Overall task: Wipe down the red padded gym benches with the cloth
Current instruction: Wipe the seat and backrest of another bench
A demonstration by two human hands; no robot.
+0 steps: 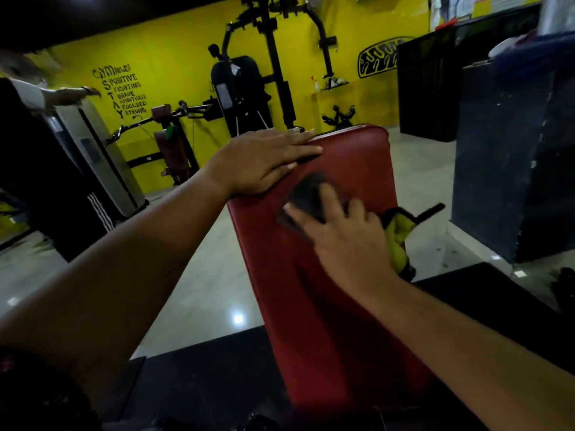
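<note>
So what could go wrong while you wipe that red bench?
The dark cloth lies under the spread fingers of the right hand, pressed but not gripped, so it might slip out on a fast stroke. A black handle with a yellow rag sticks out just beside the red pad; a wide sweep could bump it. The left hand rests flat on the pad's top, so that patch could get missed.

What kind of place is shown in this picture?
Most likely a gym: a red padded bench in front, a black weight machine behind it, and motivational words painted on the yellow wall.
</note>
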